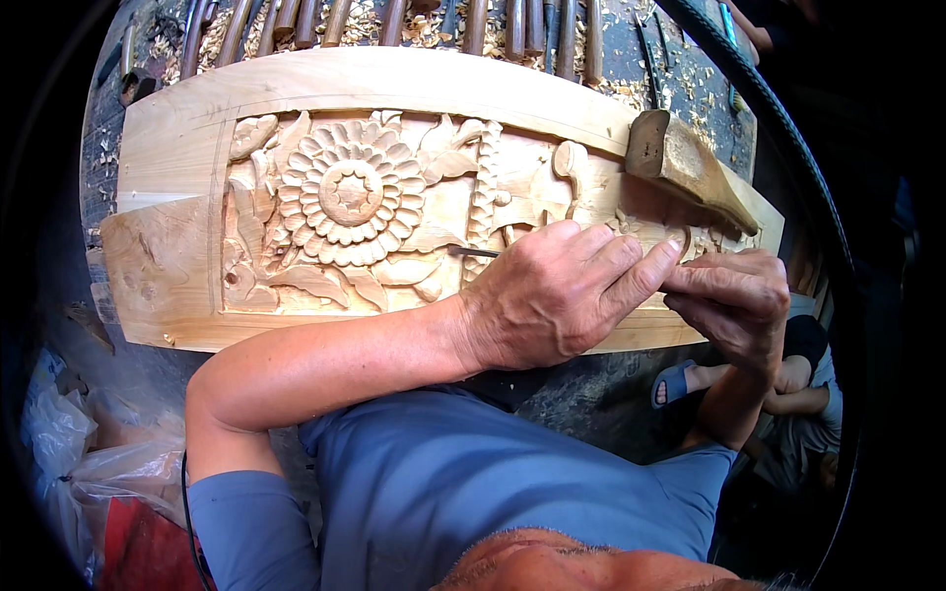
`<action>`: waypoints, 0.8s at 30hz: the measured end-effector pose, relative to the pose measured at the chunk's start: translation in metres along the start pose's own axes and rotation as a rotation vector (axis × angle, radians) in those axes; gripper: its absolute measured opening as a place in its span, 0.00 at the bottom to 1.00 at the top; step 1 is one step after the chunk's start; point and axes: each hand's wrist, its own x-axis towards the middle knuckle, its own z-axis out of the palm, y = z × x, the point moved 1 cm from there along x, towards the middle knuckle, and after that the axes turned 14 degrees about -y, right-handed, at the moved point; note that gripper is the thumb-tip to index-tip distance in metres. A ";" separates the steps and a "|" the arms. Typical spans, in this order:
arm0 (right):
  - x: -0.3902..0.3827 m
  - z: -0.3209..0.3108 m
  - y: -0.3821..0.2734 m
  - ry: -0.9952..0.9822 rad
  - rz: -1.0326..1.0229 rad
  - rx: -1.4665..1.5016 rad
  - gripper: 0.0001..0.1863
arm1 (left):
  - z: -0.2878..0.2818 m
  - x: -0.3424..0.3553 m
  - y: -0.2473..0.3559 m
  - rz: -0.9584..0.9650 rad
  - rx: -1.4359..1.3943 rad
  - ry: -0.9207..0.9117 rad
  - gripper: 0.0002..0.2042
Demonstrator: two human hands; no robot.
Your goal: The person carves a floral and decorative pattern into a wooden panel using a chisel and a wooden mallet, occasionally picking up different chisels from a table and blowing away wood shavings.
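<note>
A pale wooden panel (335, 84) lies before me, carved in relief with a large round flower (352, 192), leaves and a twisted vertical band. My left hand (557, 291) is closed over the panel's middle. The thin dark metal shank of a carving chisel (473, 251) sticks out on its left side, near the twisted band; the rest is hidden by the hand. Just right of it, my right hand (734, 295) is closed, its fingers meeting the left fingertips. What it grips is hidden. A worn wooden mallet (680, 163) rests on the panel's right part, beyond my hands.
Several wooden-handled tools (394, 22) lie in a row along the far side of the dark workbench (158, 54), among wood shavings. Clear plastic bags (118, 443) are at lower left, beside something red (148, 547). Another person's sandalled foot (675, 382) shows at right, below the bench.
</note>
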 end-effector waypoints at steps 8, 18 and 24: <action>-0.007 0.006 -0.004 -0.020 0.087 0.041 0.14 | -0.002 -0.001 0.001 0.006 0.007 -0.057 0.21; -0.006 0.014 0.003 0.009 0.084 0.073 0.13 | 0.007 -0.003 0.000 -0.020 -0.004 -0.028 0.21; -0.004 0.007 0.001 -0.033 0.083 0.049 0.15 | 0.008 -0.002 -0.001 -0.011 -0.025 0.007 0.23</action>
